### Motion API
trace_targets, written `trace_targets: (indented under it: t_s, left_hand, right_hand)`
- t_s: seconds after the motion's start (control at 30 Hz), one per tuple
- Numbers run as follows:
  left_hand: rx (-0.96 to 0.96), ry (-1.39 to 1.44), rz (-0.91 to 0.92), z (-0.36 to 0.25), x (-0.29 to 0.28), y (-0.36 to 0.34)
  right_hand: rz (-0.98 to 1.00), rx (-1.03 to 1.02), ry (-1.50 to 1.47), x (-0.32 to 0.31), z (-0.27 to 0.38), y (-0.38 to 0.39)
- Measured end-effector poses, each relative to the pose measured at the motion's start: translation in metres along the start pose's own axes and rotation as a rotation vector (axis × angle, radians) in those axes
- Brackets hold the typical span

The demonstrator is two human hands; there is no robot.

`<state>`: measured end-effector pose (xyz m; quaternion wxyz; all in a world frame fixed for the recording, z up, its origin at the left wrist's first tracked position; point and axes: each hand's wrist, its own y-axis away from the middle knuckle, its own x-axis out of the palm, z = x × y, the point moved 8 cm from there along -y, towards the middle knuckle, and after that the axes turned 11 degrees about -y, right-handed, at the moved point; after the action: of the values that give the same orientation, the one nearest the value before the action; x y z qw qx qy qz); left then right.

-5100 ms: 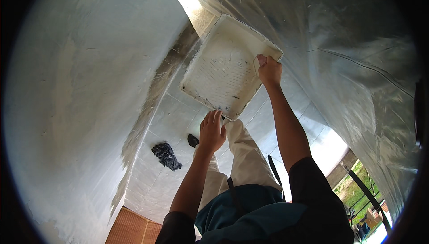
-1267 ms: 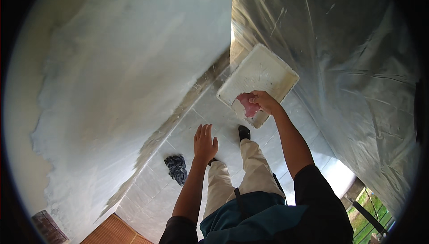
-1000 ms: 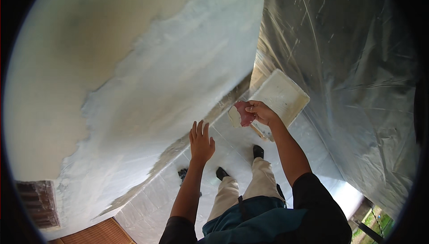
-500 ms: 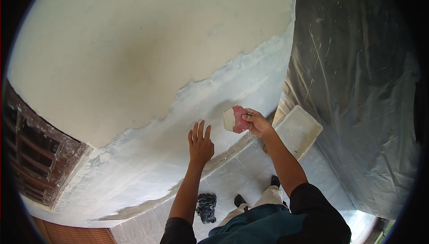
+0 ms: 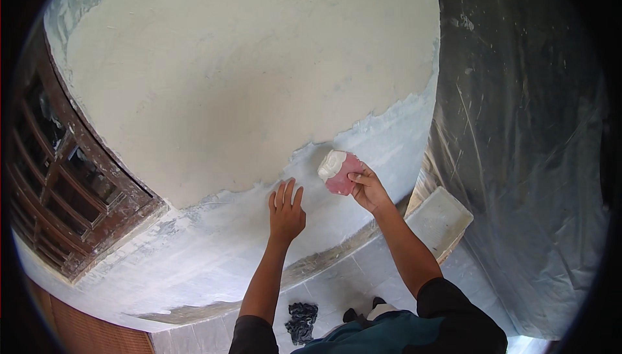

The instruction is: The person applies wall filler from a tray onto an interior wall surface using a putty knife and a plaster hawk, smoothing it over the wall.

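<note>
My right hand (image 5: 368, 192) grips a flat pink putty spreader (image 5: 345, 180), thumb on its face. A thick band of off-white putty (image 5: 332, 164) covers the spreader's far left edge, close to the wall. To its left, my left hand (image 5: 286, 215) is raised toward the wall with fingers stretched out and nothing held; whether the fingertips touch the surface I cannot tell. Before me the wall carries a wide cream putty coat (image 5: 214, 95) with a ragged lower border. Below that border runs a paler, whitish strip of wall (image 5: 253, 224).
A shallow, putty-smeared tray (image 5: 444, 215) stands right of my right forearm. Plastic sheeting (image 5: 518, 147) hangs along the right side. A brown wooden window frame (image 5: 84, 192) is at the left. Crumpled black material (image 5: 301, 321) lies on the pale tiled floor (image 5: 330, 283) near my feet.
The view has tilted upward, bringing more window and cream coat into sight. The spreader has turned and sits nearer the ragged border, showing its putty more fully. My left hand stays outstretched.
</note>
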<state>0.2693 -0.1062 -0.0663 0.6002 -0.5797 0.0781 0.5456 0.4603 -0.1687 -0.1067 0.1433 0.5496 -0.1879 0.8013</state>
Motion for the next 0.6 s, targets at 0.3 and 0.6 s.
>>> trace_targets:
  t_s: [0.3,0.6]
  left_hand:
    - [-0.063,-0.129,0.104,0.008,-0.004,0.022]
    - [-0.071,-0.265,0.126,0.035,-0.016,0.040]
  right_hand:
    - [0.062,0.068,0.147,0.028,-0.020,-0.005]
    - [0.091,-0.320,0.883,0.033,-0.029,-0.003]
